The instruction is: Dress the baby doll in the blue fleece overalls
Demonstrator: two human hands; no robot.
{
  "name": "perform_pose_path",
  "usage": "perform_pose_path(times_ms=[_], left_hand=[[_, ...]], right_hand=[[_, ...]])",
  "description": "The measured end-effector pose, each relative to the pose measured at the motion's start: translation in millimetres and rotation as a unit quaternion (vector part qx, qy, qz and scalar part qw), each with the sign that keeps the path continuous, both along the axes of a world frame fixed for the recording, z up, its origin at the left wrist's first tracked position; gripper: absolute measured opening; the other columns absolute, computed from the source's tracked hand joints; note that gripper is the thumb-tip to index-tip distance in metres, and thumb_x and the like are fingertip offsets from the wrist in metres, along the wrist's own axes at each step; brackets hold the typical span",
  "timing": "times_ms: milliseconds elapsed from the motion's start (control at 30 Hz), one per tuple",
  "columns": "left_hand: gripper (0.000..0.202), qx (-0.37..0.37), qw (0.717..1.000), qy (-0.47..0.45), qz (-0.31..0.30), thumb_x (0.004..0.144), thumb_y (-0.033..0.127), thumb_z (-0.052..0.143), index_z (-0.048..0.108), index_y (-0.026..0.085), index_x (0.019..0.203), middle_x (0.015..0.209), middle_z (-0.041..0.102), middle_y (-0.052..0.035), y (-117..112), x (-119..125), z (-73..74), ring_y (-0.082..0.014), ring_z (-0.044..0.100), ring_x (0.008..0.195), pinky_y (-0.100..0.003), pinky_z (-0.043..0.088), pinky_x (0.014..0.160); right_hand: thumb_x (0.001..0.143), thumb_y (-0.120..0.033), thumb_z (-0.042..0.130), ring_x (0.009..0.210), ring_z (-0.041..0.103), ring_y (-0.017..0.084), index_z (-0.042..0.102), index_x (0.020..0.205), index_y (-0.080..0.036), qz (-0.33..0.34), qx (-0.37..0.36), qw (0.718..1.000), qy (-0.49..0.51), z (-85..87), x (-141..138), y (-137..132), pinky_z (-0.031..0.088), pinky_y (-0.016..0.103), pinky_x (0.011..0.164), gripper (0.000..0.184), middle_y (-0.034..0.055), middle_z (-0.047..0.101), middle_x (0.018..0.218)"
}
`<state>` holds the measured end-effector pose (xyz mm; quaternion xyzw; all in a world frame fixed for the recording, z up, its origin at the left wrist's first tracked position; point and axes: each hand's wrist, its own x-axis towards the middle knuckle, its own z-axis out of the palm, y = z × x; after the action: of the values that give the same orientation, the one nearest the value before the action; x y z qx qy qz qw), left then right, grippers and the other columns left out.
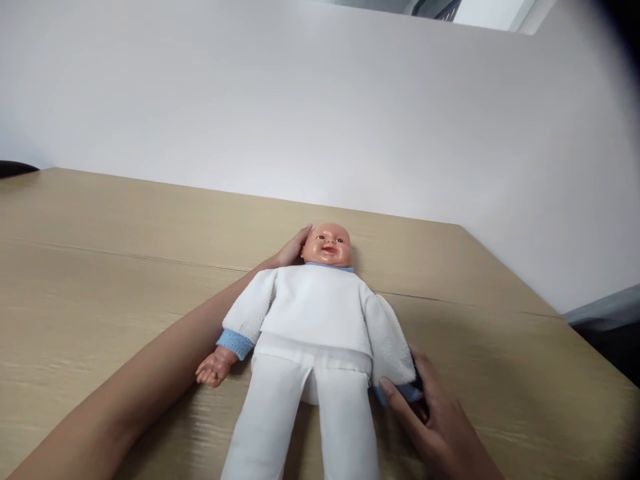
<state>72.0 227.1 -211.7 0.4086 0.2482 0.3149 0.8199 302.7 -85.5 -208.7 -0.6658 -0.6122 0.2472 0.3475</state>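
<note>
A baby doll [320,307] lies on its back on the wooden table, head away from me and legs towards me. It wears a white fleecy top with blue cuffs and collar, and white trousers. My left hand [294,249] reaches past one side of the doll and cups the side of its head, the fingers partly hidden behind it. At the other side, my right hand [431,407] is closed around the doll's sleeve end, thumb on top near the blue cuff. The doll's hand there is mostly hidden; its other hand lies uncovered beside my left forearm.
The light wooden table [125,287] has a seam running across it. A pale wall [280,100] rises behind, with an opening [450,13] at the top. Dark objects sit beyond the table at the left edge and at the right.
</note>
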Motion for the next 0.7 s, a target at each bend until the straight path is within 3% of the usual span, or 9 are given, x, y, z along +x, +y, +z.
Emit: perform_pose_path(times_ms=[167, 367, 567, 700], left_hand=[[0.051, 0.053, 0.994, 0.005, 0.091, 0.100, 0.059, 0.057, 0.075, 0.018, 0.126, 0.136, 0.077, -0.0122, -5.7, -12.1, 4.3, -0.0360, 0.064, 0.140, -0.051, 0.041, 0.127], [0.037, 0.060, 0.976, 0.040, 0.204, 0.092, 0.050, 0.066, 0.075, 0.021, 0.115, 0.155, 0.065, -0.0117, -26.7, -41.8, 5.0, -0.0316, 0.046, 0.158, -0.045, 0.037, 0.132], [0.043, 0.108, 0.965, 0.084, 0.223, 0.091, 0.047, 0.068, 0.073, 0.020, 0.124, 0.153, 0.066, -0.0132, -81.5, -75.6, 20.1, -0.0326, 0.054, 0.151, -0.047, 0.040, 0.129], [0.044, 0.190, 0.934, 0.150, 0.264, 0.091, 0.051, 0.070, 0.077, 0.018, 0.120, 0.144, 0.072, -0.0122, -129.3, -101.4, 26.7, -0.0318, 0.056, 0.148, -0.040, 0.031, 0.133]], right_hand=[[0.099, -0.056, 0.063, 0.110, 0.076, 0.028, 0.059, 0.142, -0.024, 0.008, 0.016, 1.000, 0.019, 3.2, -4.1, 0.6, 0.064, 0.036, 0.094, 0.054, 0.0118, 0.075, 0.128], [0.101, -0.056, 0.062, 0.104, 0.075, 0.027, 0.055, 0.146, -0.018, 0.007, 0.021, 0.999, 0.030, 1.5, -8.8, 2.2, 0.063, 0.037, 0.091, 0.059, 0.0130, 0.074, 0.126], [0.103, -0.055, 0.058, 0.092, 0.073, 0.025, 0.055, 0.145, -0.014, 0.010, 0.043, 0.999, 0.019, -4.9, -14.5, 6.3, 0.062, 0.038, 0.082, 0.058, 0.0144, 0.073, 0.119], [0.101, -0.054, 0.059, 0.118, 0.069, 0.032, 0.058, 0.142, -0.014, 0.004, 0.081, 0.997, -0.019, -6.8, -16.4, -0.1, 0.059, 0.048, 0.102, 0.058, 0.0185, 0.069, 0.132]])
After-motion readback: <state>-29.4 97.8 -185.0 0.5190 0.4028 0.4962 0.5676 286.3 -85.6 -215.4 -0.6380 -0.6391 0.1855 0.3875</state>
